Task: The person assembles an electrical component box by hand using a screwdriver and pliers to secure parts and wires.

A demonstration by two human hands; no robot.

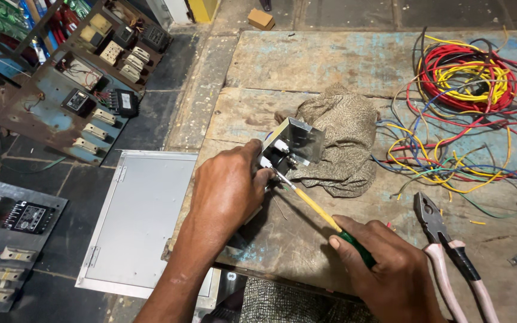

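My left hand [227, 190] grips a small square metal electrical unit [291, 143] with white terminals, holding it tilted on the wooden bench. My right hand [390, 263] is closed around a screwdriver [317, 209] with a yellow shaft and green handle. Its tip touches the terminals at the unit's lower left side, right beside my left thumb. A crumpled grey-brown cloth [345, 140] lies behind and under the unit.
Pliers [447, 251] with pale pink handles lie right of my right hand. A tangle of red, yellow and blue wires [468, 101] fills the bench's right side. On the floor at left lie a grey metal door panel [139, 215] and boards with switches [91, 84].
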